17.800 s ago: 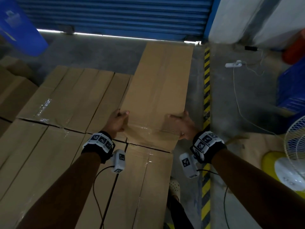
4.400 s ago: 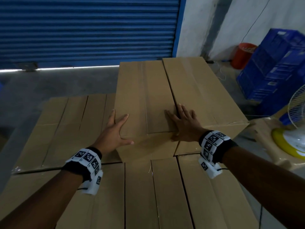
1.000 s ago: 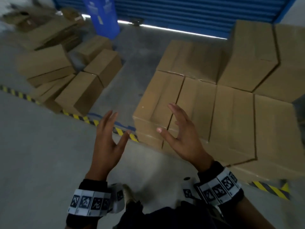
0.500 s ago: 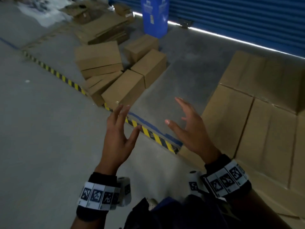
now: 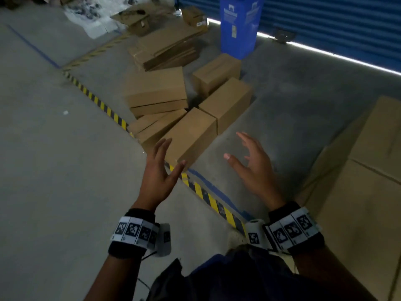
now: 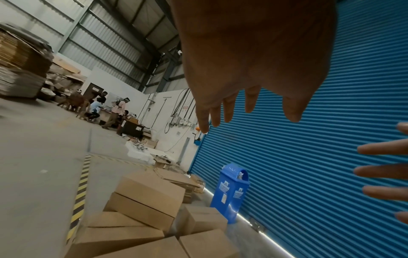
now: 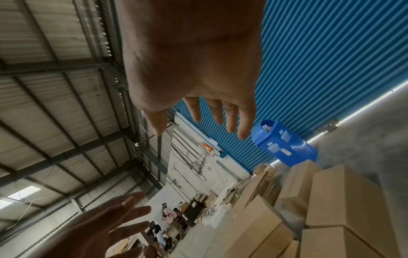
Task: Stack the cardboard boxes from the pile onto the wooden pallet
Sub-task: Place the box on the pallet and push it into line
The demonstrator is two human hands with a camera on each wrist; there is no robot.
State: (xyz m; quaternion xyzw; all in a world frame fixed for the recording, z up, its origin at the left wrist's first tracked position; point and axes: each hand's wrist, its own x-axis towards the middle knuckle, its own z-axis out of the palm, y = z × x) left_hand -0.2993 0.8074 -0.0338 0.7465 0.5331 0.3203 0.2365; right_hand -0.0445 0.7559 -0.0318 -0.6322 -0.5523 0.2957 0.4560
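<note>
Both hands are held out in the air, palms facing each other, nothing gripped. Left hand (image 5: 157,177): fingers straight and slightly apart, thumb spread. Right hand (image 5: 253,168): fingers spread and lightly bent, thumb out.

The pile (image 5: 184,109) of loose cardboard boxes is seen on the concrete floor (image 5: 54,170) ahead, far of the hands, some boxes leaning on one another. The nearest box (image 5: 188,135) lies just beyond the left fingertips, not touched.

Stacked boxes (image 5: 358,203) are seen at the near right; the pallet under them is hidden.

A striped line (image 5: 204,195) is crossed diagonally below the hands. A blue bin (image 5: 238,25) is noted at the far side, before a blue shutter (image 5: 336,22). Flattened cardboard (image 5: 165,48) lies left of the bin.
</note>
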